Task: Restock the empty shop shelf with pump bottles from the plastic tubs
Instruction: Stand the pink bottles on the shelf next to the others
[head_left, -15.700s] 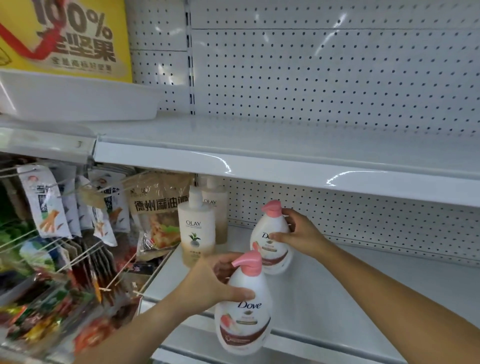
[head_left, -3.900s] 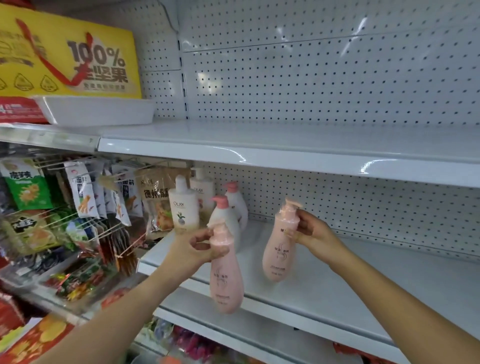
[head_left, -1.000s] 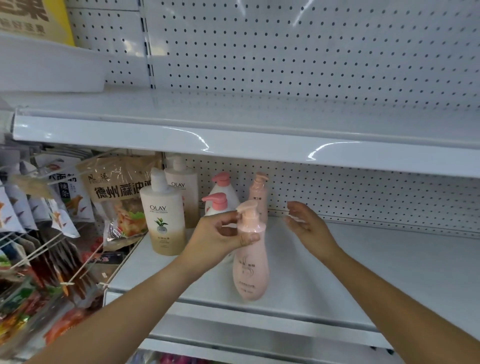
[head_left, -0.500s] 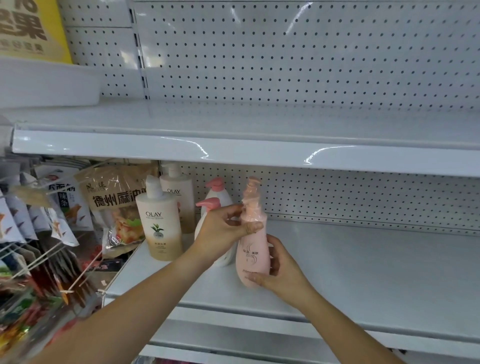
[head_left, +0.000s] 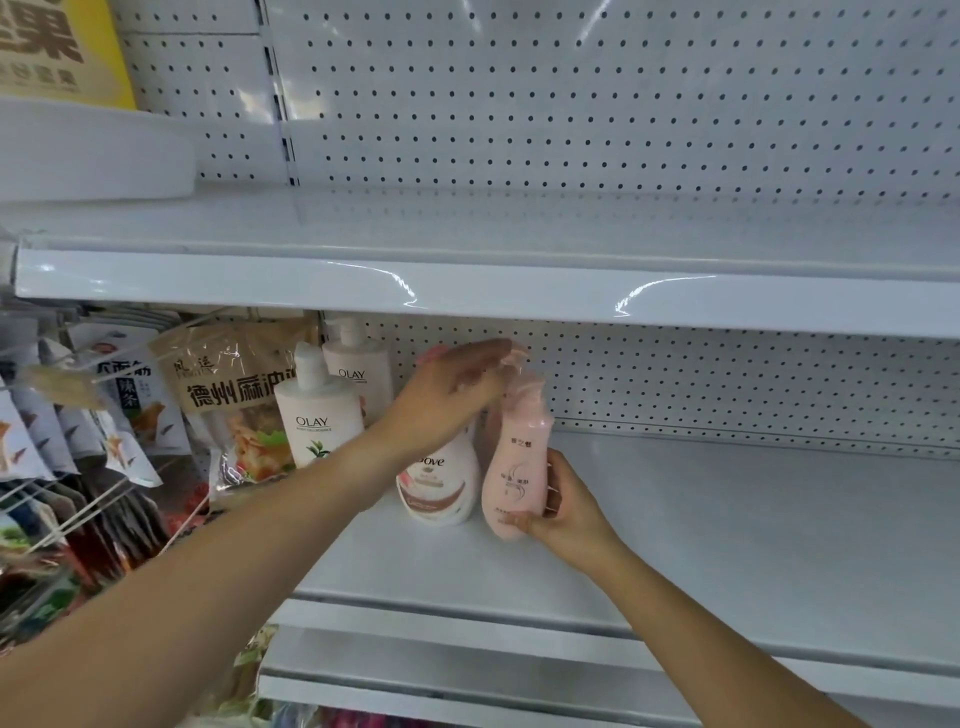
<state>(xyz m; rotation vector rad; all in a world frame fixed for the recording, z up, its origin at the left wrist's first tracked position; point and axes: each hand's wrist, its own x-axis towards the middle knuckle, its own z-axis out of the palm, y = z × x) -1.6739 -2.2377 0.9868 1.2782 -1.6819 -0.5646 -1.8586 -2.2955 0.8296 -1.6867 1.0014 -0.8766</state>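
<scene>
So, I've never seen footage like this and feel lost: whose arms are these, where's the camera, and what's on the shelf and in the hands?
No machine here: a person wears one camera on the head, so you look along their arms. The right hand grips the lower part of a pink bottle; the left hand is at its pump, too blurred to judge the grip. On the shelf stand a Dove bottle and two Olay bottles. Snack bags hang to the left.
</scene>
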